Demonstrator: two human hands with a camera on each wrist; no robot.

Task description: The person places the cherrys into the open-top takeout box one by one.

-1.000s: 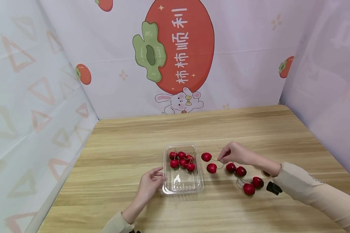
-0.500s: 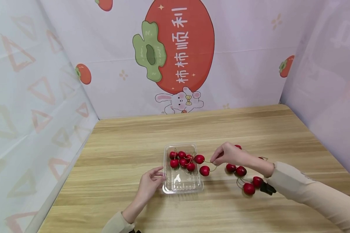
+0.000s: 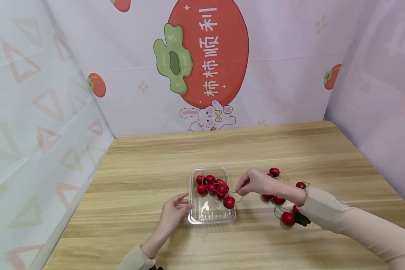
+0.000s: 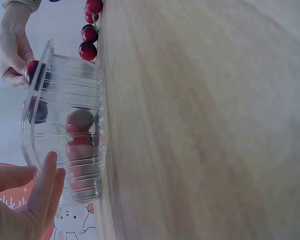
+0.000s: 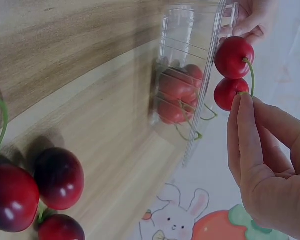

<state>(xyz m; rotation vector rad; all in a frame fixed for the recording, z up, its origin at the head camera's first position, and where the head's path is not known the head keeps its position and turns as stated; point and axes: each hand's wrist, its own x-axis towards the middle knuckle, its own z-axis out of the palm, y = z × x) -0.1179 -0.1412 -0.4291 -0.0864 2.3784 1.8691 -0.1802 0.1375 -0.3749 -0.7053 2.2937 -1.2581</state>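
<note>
My right hand (image 3: 254, 183) pinches the stems of a pair of red cherries (image 3: 228, 202) between thumb and fingertips. In the right wrist view the two held cherries (image 5: 234, 57) hang beside the rim of a clear plastic container (image 5: 207, 75); from the head view they overlap its right side. Several cherries (image 3: 201, 188) lie in the back half of this container (image 3: 209, 219). At its left side, my left hand (image 3: 173, 212) holds the rim. The left wrist view has the left fingers (image 4: 42, 192) against the outer wall, with the thumb at the rim.
To the right, under and around the right forearm, more loose cherries (image 3: 288, 218) lie on the wooden table (image 3: 138, 168). One single cherry (image 3: 274, 172) sits farther back, another (image 3: 300, 185) near the sleeve. A printed cloth backdrop (image 3: 283, 75) stands behind the table.
My right hand has moved left with the pair of cherries, bringing them from beside the container to over its right side. The left hand has stayed at the rim.
</note>
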